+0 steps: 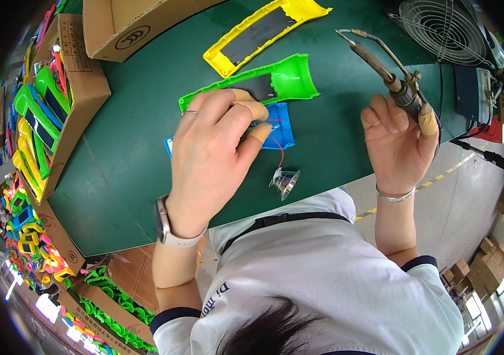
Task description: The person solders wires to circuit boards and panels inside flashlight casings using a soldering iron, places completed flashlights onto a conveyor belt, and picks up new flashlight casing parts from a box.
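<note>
My left hand (204, 148), with tan covers on its fingertips, lies over a blue plastic shell (286, 127) on the green table. Its thumb and fingers are closed together above the shell's inside; whatever they pinch is hidden. From the shell a thin red wire (282, 155) runs to a small shiny cone-shaped reflector (287, 184) near the table's front edge. Raised at the right, my right hand (399, 139) grips a soldering iron (377, 64) by its dark handle, tip pointing up and left. A thin curved metal tube runs alongside the iron.
Beyond the blue shell lie a green shell (295, 80) and a yellow shell (223, 57), each with a dark panel. Cardboard boxes (86, 112) with coloured shells line the left. A fan with a wire guard (441, 26) and a dark blue box (471, 94) stand at the right.
</note>
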Action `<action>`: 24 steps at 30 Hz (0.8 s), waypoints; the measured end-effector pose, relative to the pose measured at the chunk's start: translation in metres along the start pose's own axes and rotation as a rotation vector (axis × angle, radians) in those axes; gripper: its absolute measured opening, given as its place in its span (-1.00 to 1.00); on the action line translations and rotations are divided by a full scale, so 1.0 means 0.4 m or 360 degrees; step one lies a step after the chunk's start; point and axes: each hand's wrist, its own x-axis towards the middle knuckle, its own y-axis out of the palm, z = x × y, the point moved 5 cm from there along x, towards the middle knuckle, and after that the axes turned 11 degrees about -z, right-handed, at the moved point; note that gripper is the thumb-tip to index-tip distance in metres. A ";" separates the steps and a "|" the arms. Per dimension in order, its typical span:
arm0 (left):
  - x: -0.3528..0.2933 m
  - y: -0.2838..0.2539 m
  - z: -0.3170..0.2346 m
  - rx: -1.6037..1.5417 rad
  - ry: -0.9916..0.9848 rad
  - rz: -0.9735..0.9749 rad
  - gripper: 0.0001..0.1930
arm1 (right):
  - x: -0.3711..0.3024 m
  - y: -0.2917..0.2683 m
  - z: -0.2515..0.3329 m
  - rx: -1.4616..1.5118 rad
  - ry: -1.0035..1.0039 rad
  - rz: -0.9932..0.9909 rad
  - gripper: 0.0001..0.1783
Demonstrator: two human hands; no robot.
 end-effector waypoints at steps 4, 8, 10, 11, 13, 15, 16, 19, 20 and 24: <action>-0.026 0.014 0.022 -0.0159 -0.0081 0.0051 -0.83 | 0.010 0.028 -0.021 -0.0080 -0.0043 -0.0012 -0.57; -0.034 -0.016 0.064 -0.0451 -0.0252 0.0039 -0.85 | 0.018 0.042 -0.069 -0.0332 -0.0202 -0.0304 -0.62; -0.036 -0.026 0.073 -0.0392 -0.0309 0.0002 -0.84 | 0.034 0.062 -0.105 -0.0264 -0.0178 -0.0226 -0.61; -0.036 -0.032 0.070 -0.0279 -0.0256 -0.0080 -0.84 | 0.039 0.071 -0.127 -0.0209 -0.0137 -0.0230 -0.62; -0.037 -0.044 0.057 -0.0042 -0.0147 -0.0244 -0.84 | 0.048 0.089 -0.171 -0.0099 -0.0053 -0.0243 -0.64; -0.042 -0.045 0.066 -0.0045 -0.0383 -0.0230 -0.86 | 0.026 0.099 -0.209 -0.0113 -0.0013 -0.0458 -0.70; -0.045 -0.049 0.071 -0.0050 -0.0485 -0.0226 -0.88 | 0.025 0.109 -0.210 -0.0148 -0.0030 -0.0389 -0.69; -0.035 -0.057 0.066 0.0164 -0.0370 -0.0089 -0.93 | 0.036 0.109 -0.192 -0.0154 0.0000 -0.0295 -0.70; -0.032 -0.057 0.065 0.0206 -0.0352 -0.0043 -0.94 | 0.035 0.105 -0.173 -0.0190 0.0021 -0.0287 -0.71; -0.018 -0.051 0.058 0.0318 -0.0267 0.0070 -0.97 | 0.028 0.092 -0.070 -0.0745 -0.0112 -0.0238 -0.71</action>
